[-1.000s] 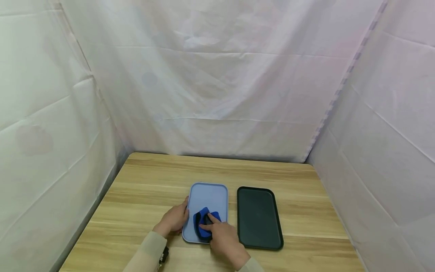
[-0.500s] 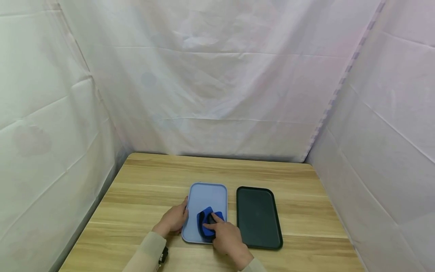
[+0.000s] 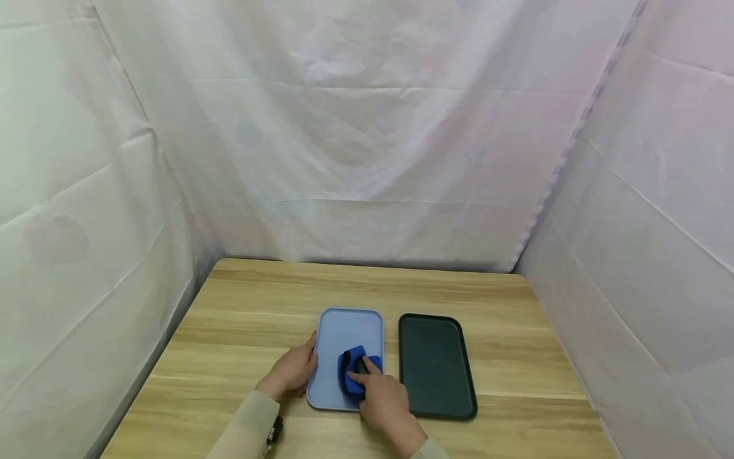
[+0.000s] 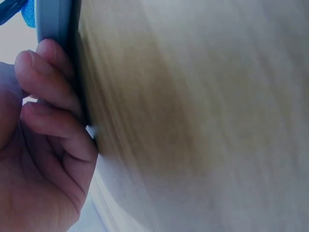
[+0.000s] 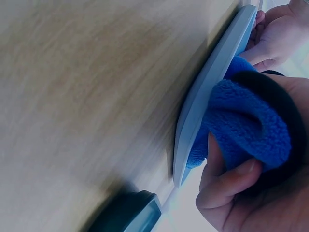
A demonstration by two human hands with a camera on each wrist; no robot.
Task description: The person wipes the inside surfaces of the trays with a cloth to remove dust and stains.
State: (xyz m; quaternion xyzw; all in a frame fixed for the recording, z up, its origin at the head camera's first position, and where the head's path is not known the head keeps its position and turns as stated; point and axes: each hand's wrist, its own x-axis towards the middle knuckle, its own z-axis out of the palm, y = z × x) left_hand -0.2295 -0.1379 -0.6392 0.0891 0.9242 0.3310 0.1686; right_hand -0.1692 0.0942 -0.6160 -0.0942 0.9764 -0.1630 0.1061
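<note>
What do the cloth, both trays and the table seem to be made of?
Cloth: probably microfibre or terry, matte; its fuzzy pile shows up close.
Blue tray: likely plastic, fairly matte; even colour, smooth rounded rim.
Dark tray: likely plastic too; uniform colour, faint shine at its edge.
Table: wood or wood-look laminate, low sheen; streaky grain fits either.

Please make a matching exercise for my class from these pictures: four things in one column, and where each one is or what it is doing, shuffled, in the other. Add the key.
Column 1
1. Left hand
2. Dark green tray
3. Blue cloth
4. Right hand

Column 2
A. Lies on the light blue tray
B. Holds the cloth
C. Grips the left edge of the light blue tray
D. Lies apart, to the right of the other tray

Right pairs: 1-C, 2-D, 3-A, 4-B
</note>
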